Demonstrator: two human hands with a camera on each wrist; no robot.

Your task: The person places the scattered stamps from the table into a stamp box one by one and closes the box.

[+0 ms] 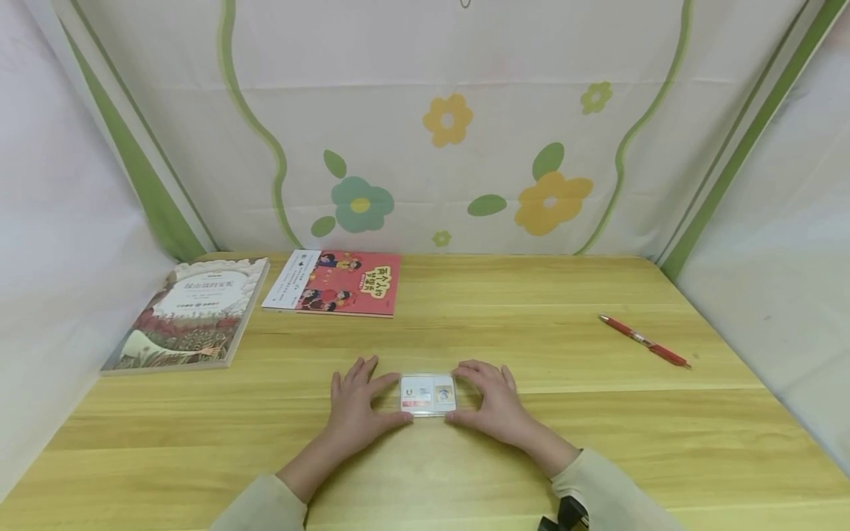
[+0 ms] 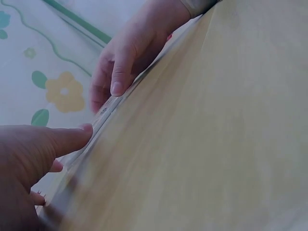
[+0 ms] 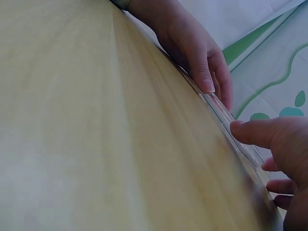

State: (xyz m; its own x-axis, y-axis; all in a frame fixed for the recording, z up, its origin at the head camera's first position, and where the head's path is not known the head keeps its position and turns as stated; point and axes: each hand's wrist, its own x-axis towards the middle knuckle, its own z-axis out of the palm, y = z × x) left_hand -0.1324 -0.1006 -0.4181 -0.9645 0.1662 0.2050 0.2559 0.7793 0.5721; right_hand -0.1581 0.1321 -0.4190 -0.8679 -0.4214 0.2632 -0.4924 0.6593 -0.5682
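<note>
A small flat clear card case (image 1: 428, 394), with white, red and yellowish printing showing through it, lies on the table close in front of the person. My left hand (image 1: 358, 405) grips its left end, thumb at the near corner and index finger at the far corner. In the same way my right hand (image 1: 491, 402) holds the right end between thumb and index finger. The other fingers of both hands are spread away from the case. In the right wrist view the case (image 3: 226, 118) appears edge-on as a thin slab, flat against the wood.
On the wooden table (image 1: 531, 295), a thick book (image 1: 192, 313) lies far left, beside a red booklet (image 1: 348, 284). A red pen (image 1: 644, 341) lies at the right. Fabric walls (image 1: 398, 66) with printed flowers enclose the back and sides. A black object (image 1: 567, 514) shows near the right sleeve.
</note>
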